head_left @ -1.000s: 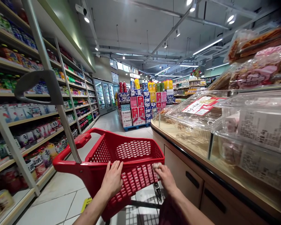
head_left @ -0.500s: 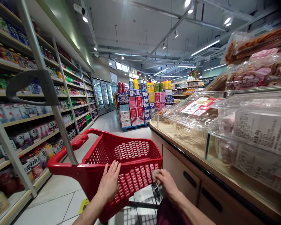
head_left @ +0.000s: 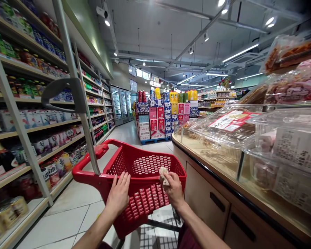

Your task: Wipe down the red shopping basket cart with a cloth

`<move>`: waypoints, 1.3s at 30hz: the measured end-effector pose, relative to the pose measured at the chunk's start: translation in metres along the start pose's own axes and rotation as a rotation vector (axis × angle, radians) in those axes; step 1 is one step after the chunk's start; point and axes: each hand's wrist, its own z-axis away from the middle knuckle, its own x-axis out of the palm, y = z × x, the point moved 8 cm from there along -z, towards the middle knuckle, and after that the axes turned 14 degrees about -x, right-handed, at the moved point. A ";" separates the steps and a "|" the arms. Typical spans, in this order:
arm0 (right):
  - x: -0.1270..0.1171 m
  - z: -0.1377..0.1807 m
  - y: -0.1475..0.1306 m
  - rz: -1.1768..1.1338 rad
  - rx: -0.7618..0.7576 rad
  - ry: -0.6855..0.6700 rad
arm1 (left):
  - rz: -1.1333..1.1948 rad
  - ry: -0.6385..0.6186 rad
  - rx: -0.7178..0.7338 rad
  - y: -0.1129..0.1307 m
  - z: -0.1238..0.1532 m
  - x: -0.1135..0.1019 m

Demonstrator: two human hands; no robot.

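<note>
A red plastic shopping cart (head_left: 145,204) with a perforated basket stands in front of me. My left hand (head_left: 118,193) lies flat with fingers stretched over the near side of its rim. Crumpled whitish cloth (head_left: 164,174) pokes out of my right hand (head_left: 173,188), whose fingers are closed around it at the cart's near rim, towards the right end. Part of the cloth is hidden by the fingers. A grey pole with a hooked handle (head_left: 79,95) rises from the cart's left end.
Drink shelves (head_left: 54,148) run along the left. On the right is a counter (head_left: 212,169) bearing clear plastic food boxes (head_left: 223,124). Stacked drink cartons (head_left: 157,121) stand on a blue pallet ahead, and glass-door fridges (head_left: 120,103) are behind them. White floor tiles lie below.
My right hand has risen with the cloth from low beside the cart's side to its rim. My left hand stays on the rim. The whole scene has shifted slightly rightward in view.
</note>
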 end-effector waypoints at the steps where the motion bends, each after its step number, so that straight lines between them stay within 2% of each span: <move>1: 0.006 -0.002 -0.010 0.003 -0.022 -0.018 | 0.010 0.004 0.001 -0.001 0.002 0.000; 6: 0.031 0.002 -0.052 0.001 -0.142 -0.117 | 0.029 0.040 0.016 -0.010 0.009 -0.003; 11: 0.048 -0.018 -0.062 0.024 -0.185 -0.158 | 0.045 0.096 -0.065 -0.026 0.013 -0.005; 15: 0.062 -0.012 -0.082 -0.018 -0.263 -0.241 | 0.089 0.115 0.032 -0.030 0.022 -0.009; 17: 0.066 -0.014 -0.093 -0.037 -0.272 -0.243 | 0.113 0.210 0.041 -0.044 0.026 -0.022; 18: 0.068 -0.018 -0.097 -0.044 -0.271 -0.233 | 0.123 0.287 -0.029 -0.058 0.027 -0.030; 20: 0.074 -0.028 -0.105 -0.057 -0.272 -0.208 | 0.135 0.412 -0.265 -0.095 0.027 -0.044; 22: 0.082 -0.035 -0.115 -0.067 -0.282 -0.198 | 0.131 0.404 -0.427 -0.122 0.025 -0.045; 23: 0.087 -0.035 -0.120 -0.070 -0.289 -0.201 | 0.124 0.359 -0.437 -0.129 0.023 -0.041; 25: 0.096 -0.033 -0.134 -0.075 -0.310 -0.220 | 0.110 0.270 -0.380 -0.131 0.019 -0.034; 28: 0.106 -0.043 -0.159 -0.107 -0.327 -0.215 | 0.104 0.239 -0.345 -0.129 0.020 -0.031; 31: 0.111 -0.076 -0.178 -0.143 -0.300 -0.141 | 0.094 0.236 -0.345 -0.126 0.023 -0.030; 34: 0.118 -0.104 -0.184 -0.122 -0.226 -0.096 | 0.087 0.246 -0.346 -0.125 0.024 -0.030; 36: 0.125 -0.112 -0.187 -0.096 -0.207 -0.118 | 0.084 0.252 -0.343 -0.124 0.024 -0.029; 39: 0.140 -0.112 -0.197 -0.087 -0.286 -0.218 | 0.076 0.265 -0.339 -0.125 0.024 -0.029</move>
